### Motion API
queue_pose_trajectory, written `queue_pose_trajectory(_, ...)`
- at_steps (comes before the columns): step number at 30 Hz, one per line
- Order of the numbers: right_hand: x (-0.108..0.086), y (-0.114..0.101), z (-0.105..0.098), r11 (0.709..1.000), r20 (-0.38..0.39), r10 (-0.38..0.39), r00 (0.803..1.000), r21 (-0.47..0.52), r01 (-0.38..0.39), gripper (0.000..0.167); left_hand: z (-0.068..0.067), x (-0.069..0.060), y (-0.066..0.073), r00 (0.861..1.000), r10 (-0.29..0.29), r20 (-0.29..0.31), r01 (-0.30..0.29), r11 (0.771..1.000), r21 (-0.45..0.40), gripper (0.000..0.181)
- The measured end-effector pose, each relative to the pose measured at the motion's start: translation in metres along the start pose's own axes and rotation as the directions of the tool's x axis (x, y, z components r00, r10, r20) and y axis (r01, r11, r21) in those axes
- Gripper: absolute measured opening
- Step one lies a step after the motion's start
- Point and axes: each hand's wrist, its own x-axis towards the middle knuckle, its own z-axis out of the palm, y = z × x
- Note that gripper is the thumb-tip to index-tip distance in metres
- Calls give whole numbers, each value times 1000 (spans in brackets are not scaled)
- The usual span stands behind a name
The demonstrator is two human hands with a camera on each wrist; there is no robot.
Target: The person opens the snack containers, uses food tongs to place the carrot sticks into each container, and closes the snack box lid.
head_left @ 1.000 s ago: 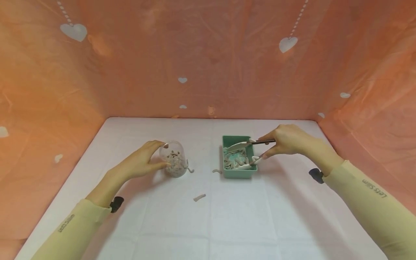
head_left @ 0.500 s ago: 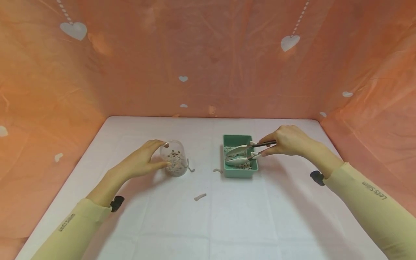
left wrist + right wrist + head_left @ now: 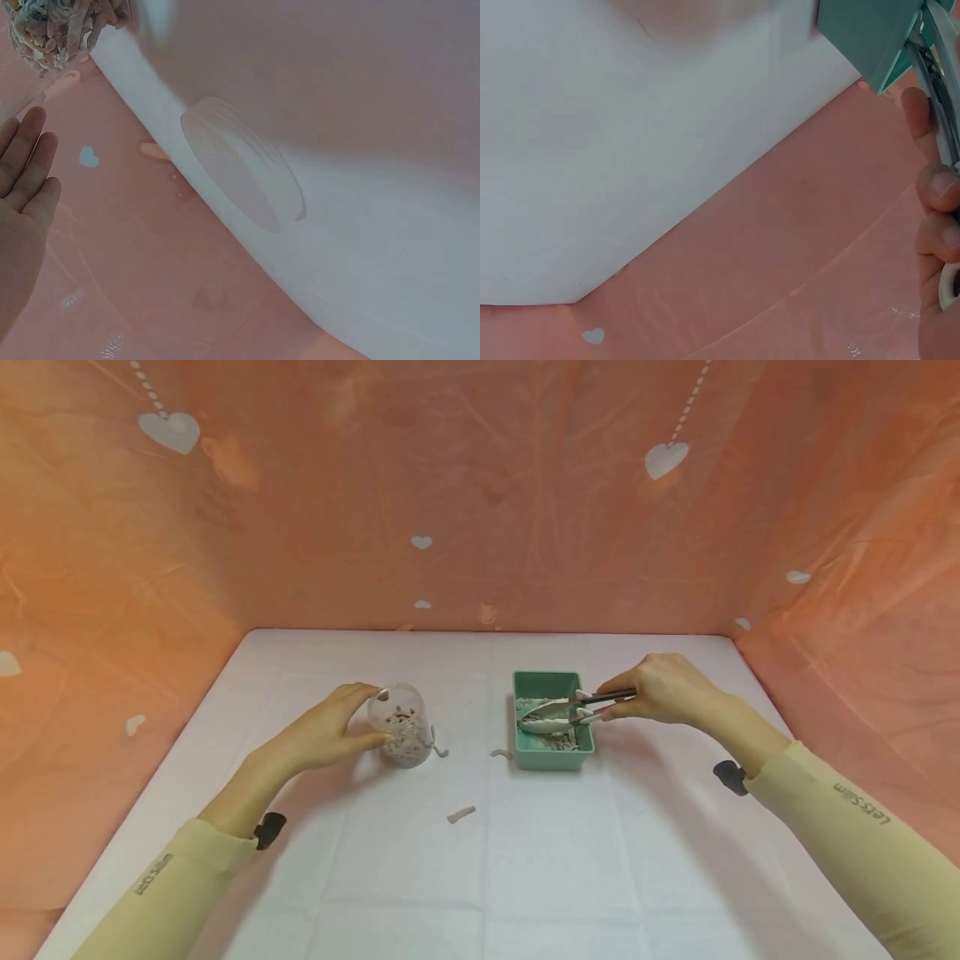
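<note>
My left hand (image 3: 322,735) holds a clear plastic jar (image 3: 384,703) between thumb and fingers. The jar stands on the table, with brownish-grey strips inside; in the left wrist view some strips (image 3: 64,30) show at the top left corner. My right hand (image 3: 663,689) grips a pair of tongs (image 3: 546,724) with pale scoop-like tips and dark handles. Those tips lie close together inside a green rectangular bin (image 3: 551,762), over more of the strips (image 3: 562,742). In the right wrist view, curled fingers (image 3: 937,187) wrap the tongs' handle beside the bin.
Loose strips lie on the white tablecloth (image 3: 525,868): one (image 3: 461,815) in front, one (image 3: 501,753) beside the bin, another (image 3: 440,750) against the jar. A round clear lid (image 3: 240,165) appears in the left wrist view. Orange sheeting (image 3: 480,493) encloses the table.
The tongs' tips have come together, from spread wide to nearly meeting in the bin. My left hand and the jar have stayed in place.
</note>
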Motion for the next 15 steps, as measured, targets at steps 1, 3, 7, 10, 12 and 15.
queue_pose_trajectory(1, 0, 0, 0, 1000, -3, -1, 1000, 5, 1, 34, 0, 0, 0, 1000, -1, 0, 1, 1000, 0, 68)
queue_pose_trajectory(3, -1, 0, 1, 1000, -8, -5, 1000, 12, 5, 34, 0, 0, 0, 1000, -2, 1, 2, 1000, 0, 69)
queue_pose_trajectory(7, -4, 0, 0, 1000, -22, -10, 1000, 18, 11, 34, 1, 0, 1, 1000, -8, 4, 7, 1000, 2, 70)
queue_pose_trajectory(10, -7, 1, -3, 1000, -46, -13, 999, 14, 14, 33, 0, 1, 1, 1000, -5, 7, 5, 1000, 2, 70)
queue_pose_trajectory(12, -8, 2, -6, 1000, -69, -26, 997, 10, 26, 32, -1, 0, 1, 1000, -4, 8, 4, 1000, 0, 70)
queue_pose_trajectory(15, -9, 2, -10, 999, -98, -49, 994, 7, 50, 31, -1, 0, 0, 1000, -3, 8, 3, 1000, 0, 69)
